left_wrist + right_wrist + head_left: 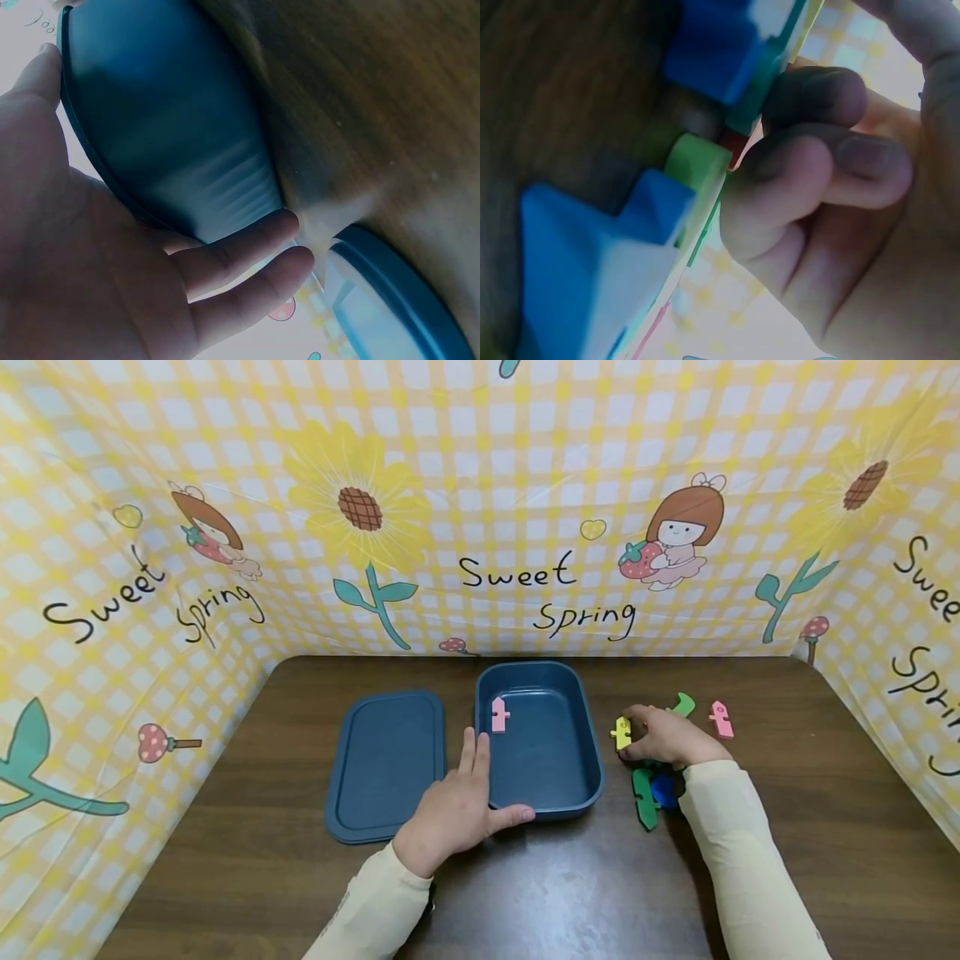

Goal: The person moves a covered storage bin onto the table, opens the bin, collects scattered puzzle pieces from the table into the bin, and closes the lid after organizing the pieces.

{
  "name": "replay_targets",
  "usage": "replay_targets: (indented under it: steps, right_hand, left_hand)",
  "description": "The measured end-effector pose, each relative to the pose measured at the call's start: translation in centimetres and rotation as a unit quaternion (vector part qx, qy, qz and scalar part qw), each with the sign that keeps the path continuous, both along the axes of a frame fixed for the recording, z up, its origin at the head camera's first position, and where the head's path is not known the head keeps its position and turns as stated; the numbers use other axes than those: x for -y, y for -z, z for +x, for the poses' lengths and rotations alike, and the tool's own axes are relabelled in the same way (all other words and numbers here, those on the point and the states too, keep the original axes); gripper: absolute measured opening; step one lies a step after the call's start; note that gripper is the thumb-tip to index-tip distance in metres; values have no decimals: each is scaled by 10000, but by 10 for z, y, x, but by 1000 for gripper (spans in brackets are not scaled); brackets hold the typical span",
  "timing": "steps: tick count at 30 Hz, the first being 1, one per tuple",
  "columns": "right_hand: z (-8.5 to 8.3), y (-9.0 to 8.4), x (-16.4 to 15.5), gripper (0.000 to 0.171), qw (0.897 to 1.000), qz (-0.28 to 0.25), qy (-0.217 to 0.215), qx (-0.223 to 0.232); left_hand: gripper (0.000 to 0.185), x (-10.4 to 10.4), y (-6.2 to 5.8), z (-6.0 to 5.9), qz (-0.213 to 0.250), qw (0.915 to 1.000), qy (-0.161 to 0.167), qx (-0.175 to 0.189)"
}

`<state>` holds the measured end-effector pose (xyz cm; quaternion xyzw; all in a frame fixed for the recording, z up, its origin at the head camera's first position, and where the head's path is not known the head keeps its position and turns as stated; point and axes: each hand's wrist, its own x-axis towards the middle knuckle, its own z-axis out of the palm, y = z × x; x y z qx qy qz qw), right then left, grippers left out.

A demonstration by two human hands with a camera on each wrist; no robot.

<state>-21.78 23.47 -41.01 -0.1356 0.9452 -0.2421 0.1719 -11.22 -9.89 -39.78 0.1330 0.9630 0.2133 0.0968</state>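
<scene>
A dark blue plastic box (545,806) stands lidless on the table. Inside it, toward its left wall, lies a pink notched toy piece (498,716). My left hand (452,817) rests against the box's near left corner, its fingers straight along the side and its thumb at the front rim. To the right of the box, my right hand (672,737) pinches a small yellow notched toy piece (621,734) between thumb and finger. Beneath that hand are a green pointed piece (643,802) and a blue piece (663,792), partly hidden by the wrist.
The matching flat blue lid (388,767) lies left of the box. Beyond my right hand are a light green curved piece (683,704) and another pink piece (721,720). A yellow checked cloth (480,510) hangs around the back and sides of the table.
</scene>
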Motion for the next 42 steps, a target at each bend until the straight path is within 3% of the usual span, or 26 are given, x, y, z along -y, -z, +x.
replay_targets:
  steps: [20, 33, 42]
  right_hand:
    - [4, -5, 1, 67, 9992, -382, 98, 90]
    - [4, -12, 4, 69, 9973, -656, 272, -211]
    - [8, -20, 9, 62, 9918, -1183, 244, -416]
  left_hand:
    - [119, 1, 0, 1, -19, 9999, 20, 104]
    - [119, 1, 0, 1, -44, 10000, 4, 56]
    - [119, 1, 0, 1, -19, 10000, 5, -22]
